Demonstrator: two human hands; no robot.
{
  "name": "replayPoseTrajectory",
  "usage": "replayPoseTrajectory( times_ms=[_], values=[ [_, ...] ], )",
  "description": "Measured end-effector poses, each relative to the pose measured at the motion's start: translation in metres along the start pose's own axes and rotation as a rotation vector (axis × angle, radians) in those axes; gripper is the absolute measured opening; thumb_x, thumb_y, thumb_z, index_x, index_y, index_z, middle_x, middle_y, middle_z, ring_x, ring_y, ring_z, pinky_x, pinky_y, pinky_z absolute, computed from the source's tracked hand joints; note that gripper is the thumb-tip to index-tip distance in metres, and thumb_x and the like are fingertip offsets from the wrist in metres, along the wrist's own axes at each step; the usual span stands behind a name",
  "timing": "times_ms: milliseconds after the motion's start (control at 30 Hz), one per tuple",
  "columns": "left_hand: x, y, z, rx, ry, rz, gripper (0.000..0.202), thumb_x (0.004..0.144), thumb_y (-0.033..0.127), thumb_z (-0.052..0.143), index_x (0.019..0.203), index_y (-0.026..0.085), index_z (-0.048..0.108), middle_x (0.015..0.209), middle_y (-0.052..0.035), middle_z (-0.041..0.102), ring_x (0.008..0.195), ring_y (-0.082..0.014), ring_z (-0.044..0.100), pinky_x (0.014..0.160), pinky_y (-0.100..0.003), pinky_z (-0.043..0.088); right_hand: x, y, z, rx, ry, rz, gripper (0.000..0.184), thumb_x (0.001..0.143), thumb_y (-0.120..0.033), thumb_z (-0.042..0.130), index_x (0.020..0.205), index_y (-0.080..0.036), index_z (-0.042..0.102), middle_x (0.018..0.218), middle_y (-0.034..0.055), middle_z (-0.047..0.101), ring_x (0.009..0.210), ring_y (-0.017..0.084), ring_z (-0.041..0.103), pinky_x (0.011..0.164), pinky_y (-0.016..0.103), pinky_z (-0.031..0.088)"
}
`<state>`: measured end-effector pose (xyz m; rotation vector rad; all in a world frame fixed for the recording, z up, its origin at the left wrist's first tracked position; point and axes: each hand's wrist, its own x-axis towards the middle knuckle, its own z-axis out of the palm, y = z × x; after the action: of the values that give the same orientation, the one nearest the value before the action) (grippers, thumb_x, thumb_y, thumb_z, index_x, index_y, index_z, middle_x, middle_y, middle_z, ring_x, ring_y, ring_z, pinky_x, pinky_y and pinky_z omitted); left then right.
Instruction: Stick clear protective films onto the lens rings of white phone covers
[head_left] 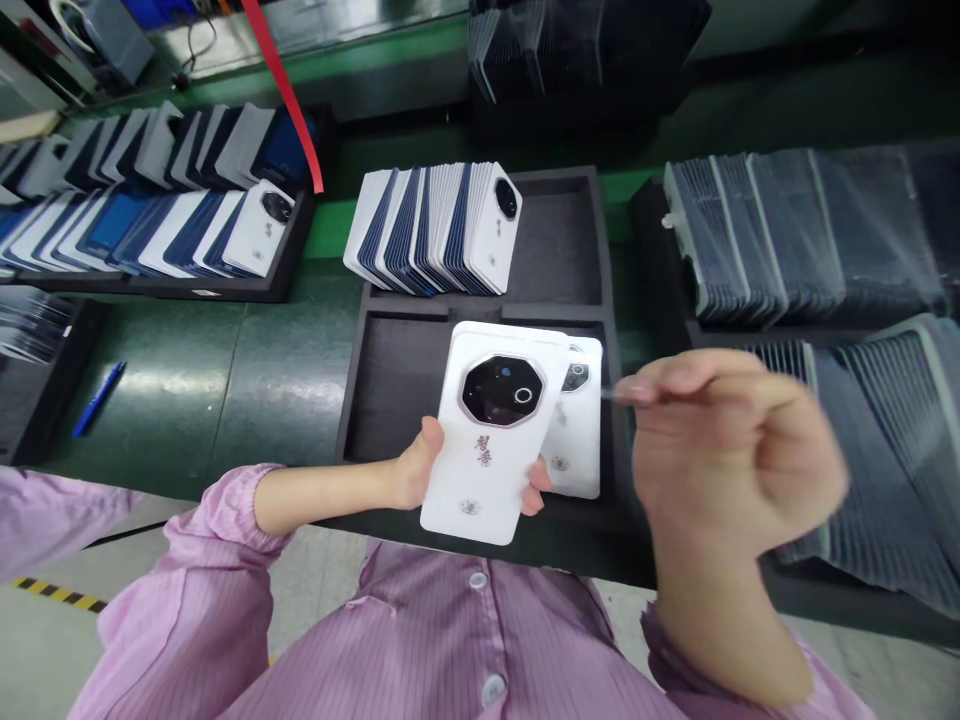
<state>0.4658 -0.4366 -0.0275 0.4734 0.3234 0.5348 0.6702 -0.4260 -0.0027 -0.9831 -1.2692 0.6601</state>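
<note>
My left hand (417,462) grips a white phone back cover (499,460) by its long edges, with fingertips showing at the right side. The cover bears a black octagonal camera area near the top and dark printed characters below. Partly hidden behind it, a second white phone back cover (581,460) lies over the right part of the near tray compartment. To the right, my right hand (727,450) is raised in a pinch, slightly blurred. A thin, clear sliver shows at its fingertips, too small to name.
A black tray (607,250) holds a fanned row of white and dark blue covers (435,230) in its far compartment. More trays of covers (172,230) stand left, film-wrapped dark stacks (817,230) right. A blue pen (99,398) and red strip (281,85) are also in view.
</note>
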Motion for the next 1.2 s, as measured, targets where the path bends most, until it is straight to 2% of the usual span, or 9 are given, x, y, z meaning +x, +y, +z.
replayPoseTrajectory(
  times_ms=[67,100,200,300,400,533,700,1067,1200],
  values=[
    [-0.001,0.002,0.001,-0.006,-0.021,-0.004,0.098,0.046,0.090,0.069,0.103,0.010,0.070,0.098,-0.0131,0.065,0.083,-0.0232,0.061,0.079,-0.035,0.050,0.008,0.008,-0.006,0.266,0.179,0.223,0.019,0.089,-0.035,0.068,0.076,-0.027,0.057,0.076,0.0018,0.046,0.061,0.019,0.045,0.052,0.035,0.037],
    [-0.001,0.002,0.001,-0.004,-0.020,-0.003,0.098,0.046,0.090,0.068,0.103,0.010,0.070,0.098,-0.0132,0.065,0.083,-0.0234,0.061,0.079,-0.035,0.050,0.011,0.014,-0.009,0.360,0.208,0.316,0.018,0.084,-0.032,0.074,0.076,-0.027,0.059,0.073,0.0009,0.043,0.058,0.018,0.040,0.049,0.034,0.034],
    [-0.001,0.002,0.003,0.022,-0.001,0.018,0.097,0.047,0.090,0.068,0.104,0.011,0.070,0.100,-0.0124,0.064,0.085,-0.0226,0.062,0.078,-0.033,0.052,0.017,0.032,-0.013,0.503,0.202,0.578,0.025,0.072,-0.028,0.084,0.073,-0.027,0.059,0.071,-0.0012,0.041,0.057,0.015,0.038,0.047,0.031,0.035],
    [-0.001,0.002,0.004,0.073,0.011,0.031,0.099,0.046,0.091,0.066,0.104,0.011,0.069,0.100,-0.0123,0.063,0.086,-0.0220,0.062,0.080,-0.033,0.052,0.014,0.041,-0.012,0.545,0.153,0.693,0.019,0.077,-0.027,0.080,0.077,-0.026,0.061,0.076,-0.0011,0.048,0.063,0.014,0.046,0.054,0.028,0.044],
    [-0.001,0.002,0.006,0.110,0.018,0.023,0.101,0.044,0.093,0.065,0.103,0.011,0.069,0.100,-0.0135,0.063,0.086,-0.0235,0.061,0.084,-0.037,0.051,0.008,0.041,-0.011,0.507,0.067,0.657,0.011,0.085,-0.026,0.073,0.081,-0.027,0.063,0.079,-0.0007,0.051,0.069,0.015,0.052,0.061,0.028,0.050],
    [0.000,0.004,0.007,0.109,0.022,0.031,0.097,0.047,0.091,0.067,0.103,0.012,0.069,0.101,-0.0139,0.063,0.087,-0.0247,0.060,0.087,-0.040,0.049,0.006,0.040,-0.012,0.469,0.007,0.612,0.004,0.087,-0.028,0.070,0.087,-0.029,0.067,0.079,-0.0003,0.052,0.072,0.016,0.055,0.064,0.028,0.053],
    [0.000,0.003,0.006,0.073,-0.003,0.035,0.097,0.049,0.089,0.067,0.105,0.011,0.070,0.100,-0.0121,0.063,0.086,-0.0221,0.060,0.084,-0.035,0.050,0.006,0.041,-0.012,0.523,0.024,0.700,0.008,0.083,-0.024,0.073,0.088,-0.028,0.068,0.080,-0.0007,0.052,0.072,0.013,0.054,0.066,0.024,0.053],
    [0.000,0.004,0.006,0.084,0.028,0.030,0.096,0.049,0.090,0.068,0.104,0.011,0.069,0.103,-0.0139,0.063,0.087,-0.0241,0.060,0.089,-0.041,0.049,0.007,0.044,-0.016,0.441,-0.081,0.616,0.004,0.086,-0.028,0.069,0.089,-0.029,0.066,0.078,-0.0002,0.049,0.070,0.016,0.052,0.063,0.028,0.052],
    [0.000,0.004,0.007,0.056,0.009,0.036,0.094,0.052,0.088,0.068,0.106,0.011,0.068,0.103,-0.0122,0.064,0.087,-0.0223,0.061,0.086,-0.037,0.050,0.007,0.041,-0.014,0.455,-0.027,0.653,0.006,0.084,-0.025,0.069,0.087,-0.028,0.065,0.077,-0.0011,0.048,0.069,0.015,0.052,0.064,0.026,0.052]
  ],
)
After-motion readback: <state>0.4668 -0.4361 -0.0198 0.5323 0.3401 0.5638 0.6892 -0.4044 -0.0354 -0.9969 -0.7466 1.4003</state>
